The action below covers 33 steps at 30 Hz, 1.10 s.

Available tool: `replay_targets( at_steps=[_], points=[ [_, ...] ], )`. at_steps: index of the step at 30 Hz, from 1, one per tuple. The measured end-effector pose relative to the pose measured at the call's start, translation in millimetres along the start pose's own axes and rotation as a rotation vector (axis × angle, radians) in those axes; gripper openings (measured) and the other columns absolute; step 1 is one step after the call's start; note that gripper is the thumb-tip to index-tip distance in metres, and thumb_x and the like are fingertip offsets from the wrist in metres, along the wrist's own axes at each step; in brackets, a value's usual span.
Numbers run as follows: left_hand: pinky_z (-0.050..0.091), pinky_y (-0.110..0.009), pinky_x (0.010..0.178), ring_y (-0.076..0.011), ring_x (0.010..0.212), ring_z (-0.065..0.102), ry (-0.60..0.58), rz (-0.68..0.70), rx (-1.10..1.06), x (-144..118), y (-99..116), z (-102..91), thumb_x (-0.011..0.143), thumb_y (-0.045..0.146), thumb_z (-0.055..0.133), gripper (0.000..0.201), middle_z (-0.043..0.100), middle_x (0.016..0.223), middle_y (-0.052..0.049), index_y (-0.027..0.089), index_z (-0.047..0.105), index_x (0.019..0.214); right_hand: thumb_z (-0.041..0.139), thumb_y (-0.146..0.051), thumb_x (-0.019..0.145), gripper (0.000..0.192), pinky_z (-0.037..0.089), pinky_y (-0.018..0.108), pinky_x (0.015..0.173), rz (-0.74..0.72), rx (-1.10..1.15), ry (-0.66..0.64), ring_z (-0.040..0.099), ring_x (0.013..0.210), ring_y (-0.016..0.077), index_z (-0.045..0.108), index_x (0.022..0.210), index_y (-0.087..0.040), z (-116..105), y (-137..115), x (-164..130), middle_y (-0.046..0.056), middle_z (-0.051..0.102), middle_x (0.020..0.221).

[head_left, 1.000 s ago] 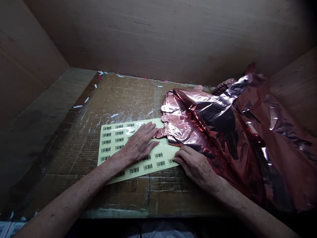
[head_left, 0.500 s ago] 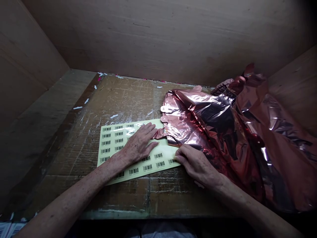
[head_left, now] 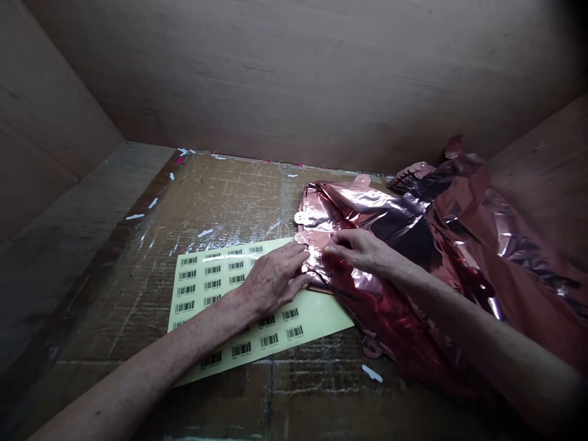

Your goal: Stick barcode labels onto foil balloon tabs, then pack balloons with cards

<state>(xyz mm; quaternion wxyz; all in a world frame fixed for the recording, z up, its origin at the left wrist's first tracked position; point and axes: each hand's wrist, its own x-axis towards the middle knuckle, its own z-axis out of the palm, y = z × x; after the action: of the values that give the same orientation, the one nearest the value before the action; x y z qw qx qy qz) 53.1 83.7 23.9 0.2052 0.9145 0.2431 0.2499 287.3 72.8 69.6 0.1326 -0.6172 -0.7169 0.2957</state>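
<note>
Nearest the camera, the pale yellow sheet of barcode stickers (head_left: 215,288) lies flat on the taped cardboard work surface (head_left: 220,196), and the left hand (head_left: 274,278) rests on it palm down with fingers spread loose, which seems to pin the sheet and steady the foil's edge beside it. Just beyond, the right hand (head_left: 356,250) pinches the near left edge of the rose-gold foil balloon pile (head_left: 413,245), apparently holding that spot taut. Farther back, the crumpled foil heaps against the wooden walls (head_left: 298,79) at right.
</note>
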Motion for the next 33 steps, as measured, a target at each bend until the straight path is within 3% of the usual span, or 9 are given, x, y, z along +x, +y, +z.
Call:
replay_targets(
  at_steps=[5, 12, 15, 18, 21, 26, 29, 31, 33],
  points=[
    [0.056, -0.042, 0.095, -0.024, 0.112, 0.062, -0.021, -0.001, 0.035, 0.2, -8.1, 18.8, 0.101, 0.019, 0.047, 0.016, 0.067, 0.11, -0.009, 0.015, 0.061, 0.109, 0.055, -0.037, 0.09, 0.029, 0.033, 0.024, 0.053, 0.025, -0.028, -0.034, 0.047, 0.058, 0.011, 0.058, 0.068, -0.016, 5.7, 6.5, 10.8, 0.0, 0.057, 0.063],
    [0.056, -0.04, 0.092, -0.0232, 0.105, 0.064, 0.005, -0.003, 0.084, -0.3, -5.0, 18.6, 0.1, 0.015, 0.044, 0.017, 0.067, 0.106, -0.011, 0.013, 0.06, 0.105, 0.058, -0.035, 0.091, 0.032, 0.029, 0.026, 0.052, 0.027, -0.124, -0.031, 0.045, 0.055, 0.0108, 0.053, 0.063, -0.018, 9.6, 10.5, 16.2, -0.001, 0.053, 0.058],
    [0.056, -0.039, 0.092, -0.0225, 0.104, 0.063, 0.022, 0.009, 0.094, 0.5, -2.7, 17.3, 0.097, 0.011, 0.043, 0.022, 0.066, 0.11, -0.011, 0.014, 0.055, 0.116, 0.058, -0.032, 0.092, 0.03, 0.03, 0.026, 0.053, 0.026, -0.168, -0.014, 0.046, 0.055, 0.0112, 0.056, 0.065, -0.018, 9.7, 9.0, 17.6, -0.001, 0.055, 0.059],
    [0.056, -0.038, 0.089, -0.0218, 0.102, 0.061, -0.038, 0.022, 0.146, 2.6, 0.3, 14.3, 0.093, 0.004, 0.04, 0.033, 0.064, 0.112, -0.01, 0.015, 0.051, 0.122, 0.059, -0.029, 0.092, 0.025, 0.033, 0.026, 0.055, 0.034, -0.2, -0.003, 0.05, 0.058, 0.0123, 0.061, 0.071, -0.017, 9.3, 7.6, 19.4, 0.001, 0.059, 0.063],
    [0.056, -0.037, 0.083, -0.0219, 0.095, 0.059, -0.148, 0.003, 0.226, 4.6, 3.2, 12.0, 0.088, 0.0, 0.038, 0.033, 0.062, 0.108, -0.01, 0.014, 0.055, 0.113, 0.056, -0.028, 0.095, 0.023, 0.036, 0.027, 0.058, 0.051, -0.266, -0.01, 0.054, 0.061, 0.0144, 0.064, 0.076, -0.016, 11.4, 4.5, 15.1, 0.003, 0.063, 0.068],
    [0.056, -0.037, 0.083, -0.0215, 0.095, 0.058, -0.184, -0.015, 0.233, 3.8, 1.9, 13.9, 0.086, -0.003, 0.036, 0.035, 0.06, 0.111, -0.011, 0.013, 0.052, 0.112, 0.049, -0.027, 0.099, 0.02, 0.044, 0.031, 0.065, -0.125, -0.549, 0.298, 0.061, 0.082, 0.0214, 0.063, 0.108, -0.015, 33.2, -10.6, -17.3, 0.011, 0.066, 0.099],
    [0.057, -0.037, 0.085, -0.0214, 0.1, 0.059, -0.183, -0.024, 0.172, 2.6, -1.6, 15.2, 0.085, -0.003, 0.037, 0.036, 0.06, 0.113, -0.011, 0.014, 0.05, 0.115, 0.05, -0.029, 0.099, 0.018, 0.047, 0.032, 0.066, -0.263, -0.658, 0.324, 0.061, 0.082, 0.0216, 0.062, 0.105, -0.017, 56.3, -19.2, -34.3, 0.011, 0.065, 0.101],
    [0.058, -0.038, 0.085, -0.022, 0.104, 0.06, -0.184, -0.028, 0.14, 2.1, -3.3, 14.8, 0.085, -0.003, 0.038, 0.037, 0.06, 0.115, -0.012, 0.014, 0.05, 0.115, 0.052, -0.017, 0.095, 0.012, 0.047, 0.032, 0.062, -0.325, -0.802, 0.318, 0.059, 0.078, 0.0225, 0.064, 0.1, -0.016, 69.6, -21.4, -37.7, 0.012, 0.066, 0.094],
    [0.059, -0.039, 0.085, -0.0229, 0.104, 0.061, -0.178, -0.036, 0.12, 1.5, -4.0, 13.6, 0.087, 0.0, 0.038, 0.032, 0.06, 0.117, -0.013, 0.014, 0.051, 0.113, 0.051, -0.003, 0.088, 0.022, 0.045, 0.032, 0.057, -0.368, -0.932, 0.318, 0.058, 0.076, 0.0231, 0.065, 0.099, -0.015, 77.1, -20.6, -36.1, 0.013, 0.065, 0.086]
  ],
)
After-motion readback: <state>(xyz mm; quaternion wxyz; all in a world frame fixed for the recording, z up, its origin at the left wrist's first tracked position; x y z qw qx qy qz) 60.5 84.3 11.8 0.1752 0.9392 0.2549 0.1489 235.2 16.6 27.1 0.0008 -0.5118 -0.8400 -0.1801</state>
